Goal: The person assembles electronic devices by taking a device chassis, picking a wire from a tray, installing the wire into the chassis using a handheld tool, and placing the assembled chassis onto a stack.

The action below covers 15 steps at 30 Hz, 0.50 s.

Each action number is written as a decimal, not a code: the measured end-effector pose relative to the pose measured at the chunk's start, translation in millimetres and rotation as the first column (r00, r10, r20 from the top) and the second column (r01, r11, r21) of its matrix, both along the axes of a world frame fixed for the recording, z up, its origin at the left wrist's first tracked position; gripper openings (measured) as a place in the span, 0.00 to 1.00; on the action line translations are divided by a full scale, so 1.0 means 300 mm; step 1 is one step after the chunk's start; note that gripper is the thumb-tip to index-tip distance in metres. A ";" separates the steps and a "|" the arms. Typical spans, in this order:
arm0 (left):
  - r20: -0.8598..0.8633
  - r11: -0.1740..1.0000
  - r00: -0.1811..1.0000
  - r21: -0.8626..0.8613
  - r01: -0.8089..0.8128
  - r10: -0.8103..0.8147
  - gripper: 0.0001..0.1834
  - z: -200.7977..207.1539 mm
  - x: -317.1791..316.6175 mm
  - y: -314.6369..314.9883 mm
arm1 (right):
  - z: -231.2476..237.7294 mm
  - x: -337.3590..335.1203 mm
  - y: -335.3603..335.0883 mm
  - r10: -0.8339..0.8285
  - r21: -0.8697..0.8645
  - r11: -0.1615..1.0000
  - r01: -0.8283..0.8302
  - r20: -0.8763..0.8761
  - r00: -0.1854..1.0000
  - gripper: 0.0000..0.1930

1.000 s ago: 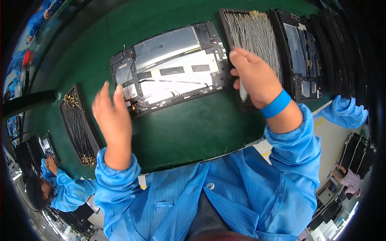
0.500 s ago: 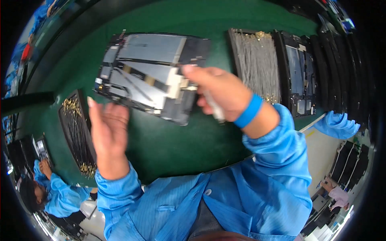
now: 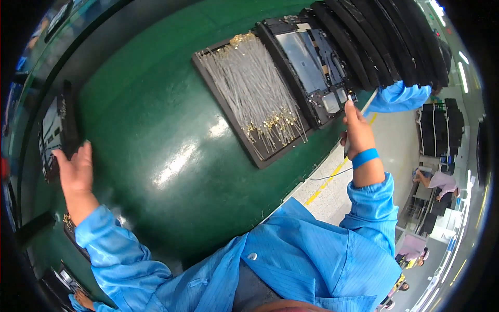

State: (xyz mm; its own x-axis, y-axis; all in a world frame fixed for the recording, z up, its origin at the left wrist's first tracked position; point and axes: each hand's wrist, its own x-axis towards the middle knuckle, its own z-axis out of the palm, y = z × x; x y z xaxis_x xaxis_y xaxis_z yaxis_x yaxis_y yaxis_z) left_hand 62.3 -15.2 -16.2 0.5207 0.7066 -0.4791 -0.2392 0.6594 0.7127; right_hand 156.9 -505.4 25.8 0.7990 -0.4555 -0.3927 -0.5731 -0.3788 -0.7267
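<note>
Has the opened tablet (image 3: 306, 62) at the upper right of the table (image 3: 140, 135), just beside a cable tray (image 3: 262, 160) on one side and a row of black trays (image 3: 358, 47) on the other. Brings the right hand (image 3: 358, 132) up to the tablet's near right corner, thumb extended toward it; cannot tell whether touching. Curls the other right fingers closed around a slim tool (image 3: 345, 151), mostly hidden in the grip. Holds the left hand (image 3: 78, 166) well apart, near a second tablet (image 3: 54, 127) at the far left, with fingers extended, thumb spread away and palm open; cannot tell whether touching its edge. Wears a blue band (image 3: 365, 157) on the right wrist.

Leaves a wide bare stretch of green between the second tablet and the cable tray. Finds little room around the opened tablet, hemmed in by trays on both sides. Reaches the right hand past the slanting front edge of the table, over pale floor (image 3: 387, 135), with a thin cord (image 3: 327, 178) below. Meets a co-worker's blue sleeve (image 3: 397, 98) at the near end of the black trays.
</note>
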 end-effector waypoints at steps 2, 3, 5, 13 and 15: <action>-0.180 0.974 0.960 0.029 0.225 -0.217 0.42 -0.011 -0.011 -0.095 | -0.023 0.021 -0.004 -0.140 0.168 0.971 0.171 -0.185 0.973 0.30; -0.234 0.955 0.931 0.025 0.295 -0.281 0.40 0.011 -0.022 -0.169 | -0.050 0.045 -0.017 -0.140 0.238 0.953 0.186 -0.195 0.971 0.27; -0.291 0.934 0.894 0.010 0.358 -0.340 0.39 0.042 -0.060 -0.270 | -0.085 0.082 -0.042 -0.115 0.359 0.914 0.187 -0.214 0.970 0.22; -0.434 0.881 0.821 0.115 0.458 -0.370 0.23 0.070 -0.137 -0.415 | 0.046 0.075 0.066 -0.155 0.788 0.610 0.088 0.010 0.988 0.15; -0.353 0.792 0.778 0.145 0.594 -0.519 0.21 0.093 -0.141 -0.484 | 0.078 0.061 0.170 -0.128 0.898 0.440 0.011 0.050 0.991 0.15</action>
State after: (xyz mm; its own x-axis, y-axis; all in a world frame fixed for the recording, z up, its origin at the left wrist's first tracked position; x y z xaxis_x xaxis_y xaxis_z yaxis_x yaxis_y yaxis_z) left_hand 20.0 -160.4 11.8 0.7270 0.4438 -0.5239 0.3507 0.4160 0.8390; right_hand 175.1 -454.3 49.3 0.8399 0.0469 -0.5407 -0.4727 0.5527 -0.6863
